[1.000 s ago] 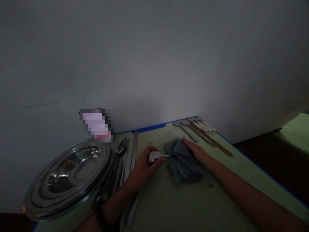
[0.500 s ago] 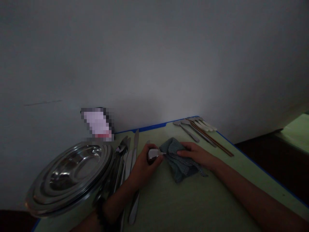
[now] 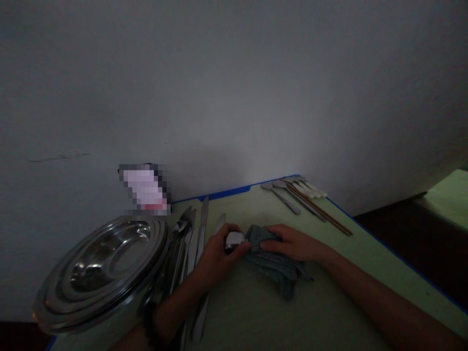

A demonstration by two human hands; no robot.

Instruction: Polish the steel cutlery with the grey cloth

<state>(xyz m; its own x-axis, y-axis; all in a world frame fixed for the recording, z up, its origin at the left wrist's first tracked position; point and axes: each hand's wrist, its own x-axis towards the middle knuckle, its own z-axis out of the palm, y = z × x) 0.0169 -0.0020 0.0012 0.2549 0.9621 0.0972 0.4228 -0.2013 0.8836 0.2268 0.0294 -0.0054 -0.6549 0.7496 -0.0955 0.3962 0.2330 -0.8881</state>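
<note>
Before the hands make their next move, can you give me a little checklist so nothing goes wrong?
1. Left hand holds the metal utensil: ok.
2. Right hand has the cloth: ok.
3. Cloth wrapped around the utensil's handle: cannot tell, the handle is hidden.
4. Knife well away from the left hand: not ok, its blade shows right beside it.
5. Chopsticks apart from the right hand: ok.
6. Metal plates stacked together: ok.
</note>
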